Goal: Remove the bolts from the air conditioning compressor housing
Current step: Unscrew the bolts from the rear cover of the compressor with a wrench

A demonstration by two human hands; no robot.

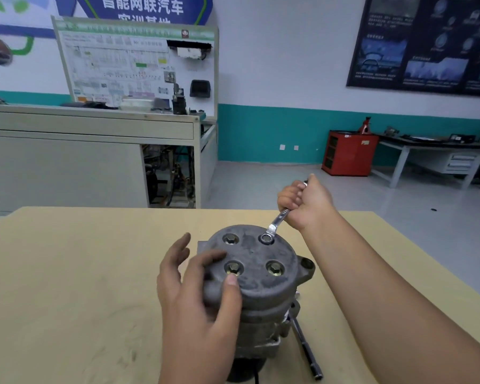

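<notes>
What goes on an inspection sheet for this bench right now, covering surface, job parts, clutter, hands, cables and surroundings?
Surface: pale wooden table, scuffed.
Job's things: compressor stands on end; bolts on its top face, three heads bare, a fourth under the ring of the wrench.
Clutter: black-handled tool lies on the table beside the compressor.
Hands: left hand holds the compressor's top rim, thumb on the face; right hand grips the wrench handle.
Cables: none certain on the table; wiring inside the grey cabinet behind.
Surroundings: training board, red cabinet, dark wall poster.
</notes>
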